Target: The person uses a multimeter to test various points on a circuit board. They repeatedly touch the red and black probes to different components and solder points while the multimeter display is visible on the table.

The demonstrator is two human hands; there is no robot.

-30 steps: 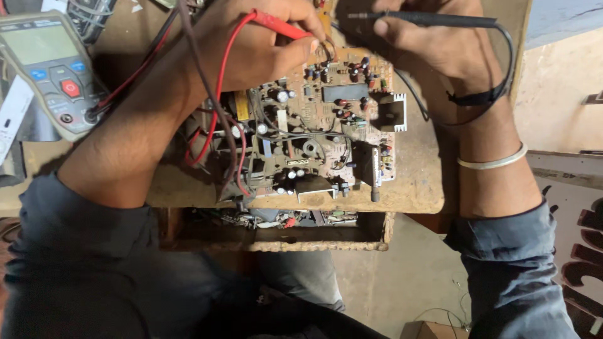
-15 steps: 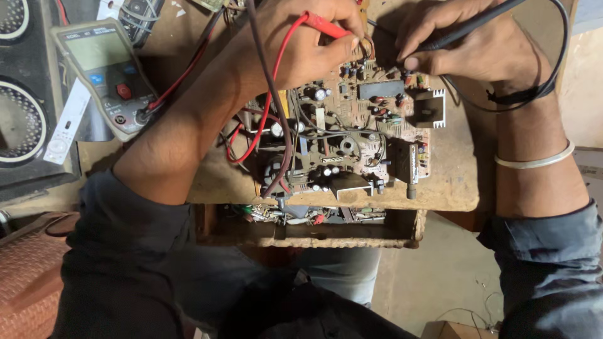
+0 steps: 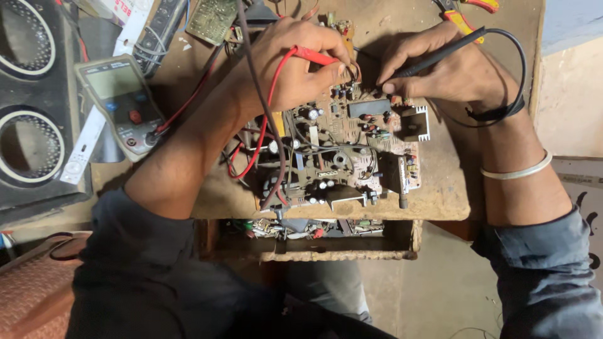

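Head view: brown circuit board crowded with components (image 3: 342, 157), flat on worn wooden table (image 3: 440, 194). Below the table edge, open wooden drawer (image 3: 333, 251) holding loose small electronic parts, hard to make out singly. Probe tips hidden behind fingers. Left hand (image 3: 295, 63) closed on thin red test probe (image 3: 314, 56) at board's far edge. Right hand (image 3: 440, 63) pinched on black test probe (image 3: 433, 58), tip end near board. Farther left, grey-green multimeter with red dial (image 3: 119, 100); beyond it, black speaker box (image 3: 31, 107), cut off at frame edge.

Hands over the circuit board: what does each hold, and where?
Left hand grips the red probe by its handle; right hand pinches the black probe near its tip.
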